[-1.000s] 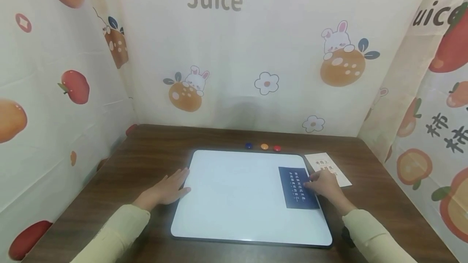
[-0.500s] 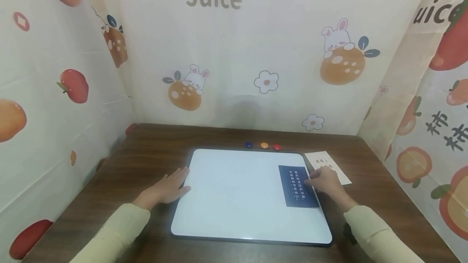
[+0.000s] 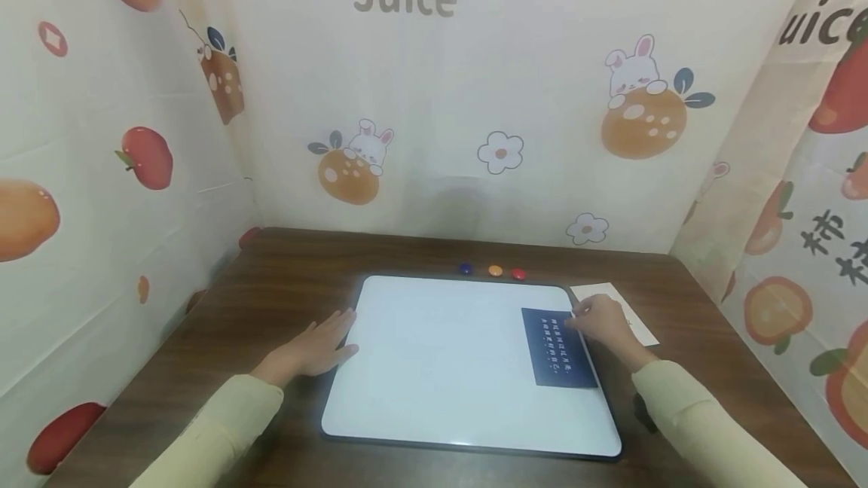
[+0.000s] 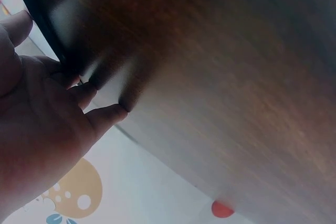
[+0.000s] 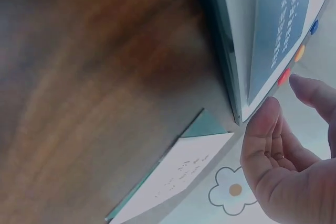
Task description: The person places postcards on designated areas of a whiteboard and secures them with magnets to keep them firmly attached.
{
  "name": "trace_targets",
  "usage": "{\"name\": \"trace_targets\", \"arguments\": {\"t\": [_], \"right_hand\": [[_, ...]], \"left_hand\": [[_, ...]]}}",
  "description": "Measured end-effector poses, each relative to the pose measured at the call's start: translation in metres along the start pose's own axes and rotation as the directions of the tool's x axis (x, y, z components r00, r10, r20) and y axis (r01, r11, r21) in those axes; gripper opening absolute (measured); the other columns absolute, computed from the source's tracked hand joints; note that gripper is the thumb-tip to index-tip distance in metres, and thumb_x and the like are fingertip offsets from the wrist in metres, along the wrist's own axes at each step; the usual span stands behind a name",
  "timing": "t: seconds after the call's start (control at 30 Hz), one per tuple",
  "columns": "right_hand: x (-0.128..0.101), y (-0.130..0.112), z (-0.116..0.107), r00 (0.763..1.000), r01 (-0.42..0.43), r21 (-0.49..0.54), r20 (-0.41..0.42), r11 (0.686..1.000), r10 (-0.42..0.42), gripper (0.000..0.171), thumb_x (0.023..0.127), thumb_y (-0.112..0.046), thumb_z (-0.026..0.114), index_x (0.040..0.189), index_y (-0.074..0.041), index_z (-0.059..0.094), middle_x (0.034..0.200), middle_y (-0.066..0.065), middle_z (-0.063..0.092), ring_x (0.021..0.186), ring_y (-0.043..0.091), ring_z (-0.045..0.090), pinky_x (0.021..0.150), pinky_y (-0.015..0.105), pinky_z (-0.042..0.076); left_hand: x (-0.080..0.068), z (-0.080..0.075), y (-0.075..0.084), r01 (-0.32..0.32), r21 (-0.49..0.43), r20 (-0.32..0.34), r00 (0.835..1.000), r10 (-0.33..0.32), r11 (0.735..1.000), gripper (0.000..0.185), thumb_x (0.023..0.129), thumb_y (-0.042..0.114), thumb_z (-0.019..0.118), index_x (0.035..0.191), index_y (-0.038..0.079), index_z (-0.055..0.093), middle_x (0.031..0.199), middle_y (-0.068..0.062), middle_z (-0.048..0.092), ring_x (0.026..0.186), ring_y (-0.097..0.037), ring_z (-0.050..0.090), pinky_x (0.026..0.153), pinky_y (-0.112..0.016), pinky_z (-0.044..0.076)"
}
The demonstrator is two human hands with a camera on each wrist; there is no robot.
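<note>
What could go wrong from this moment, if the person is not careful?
1. No disc shows on the blue card; the three coloured discs lie beyond the whiteboard, so the card might slide if bumped.
2. The right hand is close to that card's far right corner and could nudge it.
3. It could also brush the pale card beside the board.

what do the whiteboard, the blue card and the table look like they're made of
Whiteboard: perhaps coated metal or plastic; smooth and glossy, with a light glint near its front edge.
Blue card: probably paper or cardstock; flat and thin, with white printed characters.
Table: wood or laminate; brown grain with a soft sheen, though which is unclear.
</note>
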State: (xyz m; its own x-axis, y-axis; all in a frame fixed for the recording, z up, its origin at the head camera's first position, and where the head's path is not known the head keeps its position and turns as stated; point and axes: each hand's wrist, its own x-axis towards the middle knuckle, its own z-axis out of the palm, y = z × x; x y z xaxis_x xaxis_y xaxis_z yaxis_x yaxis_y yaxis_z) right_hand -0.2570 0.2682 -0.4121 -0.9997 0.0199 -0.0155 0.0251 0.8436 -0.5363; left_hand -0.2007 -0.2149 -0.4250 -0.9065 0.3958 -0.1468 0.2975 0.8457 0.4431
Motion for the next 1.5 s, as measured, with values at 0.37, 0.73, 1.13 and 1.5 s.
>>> {"name": "trace_targets", "arguments": {"t": [0.37,0.73,1.13,1.5], "right_hand": [[0.021,-0.008,-0.006,0.998,0.063,0.009,-0.024,0.998,-0.062,0.037,0.079,-0.014,0.071,0.102,0.014,0.064,0.103,0.032,0.062,0.086,0.041,0.062,0.068,0.045,0.055],[0.039,-0.017,-0.009,0.997,0.083,0.041,0.003,0.996,-0.083,0.034,0.084,-0.012,0.068,0.104,0.014,0.062,0.102,0.03,0.063,0.092,0.043,0.061,0.077,0.05,0.053],[0.059,-0.022,-0.001,0.999,0.043,0.092,-0.011,0.995,-0.042,0.036,0.085,-0.012,0.066,0.108,0.014,0.06,0.11,0.032,0.06,0.101,0.046,0.057,0.083,0.053,0.049],[0.082,-0.033,0.011,0.998,-0.013,0.157,0.059,0.988,0.004,0.041,0.088,-0.016,0.065,0.118,0.01,0.056,0.119,0.03,0.056,0.106,0.043,0.055,0.086,0.05,0.049]], "left_hand": [[0.001,-0.001,0.0,0.023,0.021,0.008,1.0,-0.023,1.0,0.069,0.1,0.036,0.046,0.15,-0.002,0.018,0.156,-0.02,0.014,0.143,-0.039,0.007,0.109,-0.063,0.007],[0.002,0.001,0.001,0.028,0.012,0.011,1.0,-0.028,1.0,0.068,0.1,0.035,0.047,0.15,-0.002,0.019,0.156,-0.02,0.015,0.143,-0.039,0.007,0.109,-0.063,0.007],[0.001,0.0,0.003,0.027,0.017,0.011,1.0,-0.027,0.999,0.069,0.1,0.035,0.046,0.15,-0.003,0.018,0.156,-0.021,0.015,0.143,-0.04,0.008,0.109,-0.063,0.007],[0.002,0.0,0.003,0.031,0.026,0.011,0.999,-0.032,0.999,0.068,0.1,0.035,0.047,0.15,-0.002,0.02,0.156,-0.02,0.016,0.143,-0.039,0.009,0.109,-0.063,0.008]]}}
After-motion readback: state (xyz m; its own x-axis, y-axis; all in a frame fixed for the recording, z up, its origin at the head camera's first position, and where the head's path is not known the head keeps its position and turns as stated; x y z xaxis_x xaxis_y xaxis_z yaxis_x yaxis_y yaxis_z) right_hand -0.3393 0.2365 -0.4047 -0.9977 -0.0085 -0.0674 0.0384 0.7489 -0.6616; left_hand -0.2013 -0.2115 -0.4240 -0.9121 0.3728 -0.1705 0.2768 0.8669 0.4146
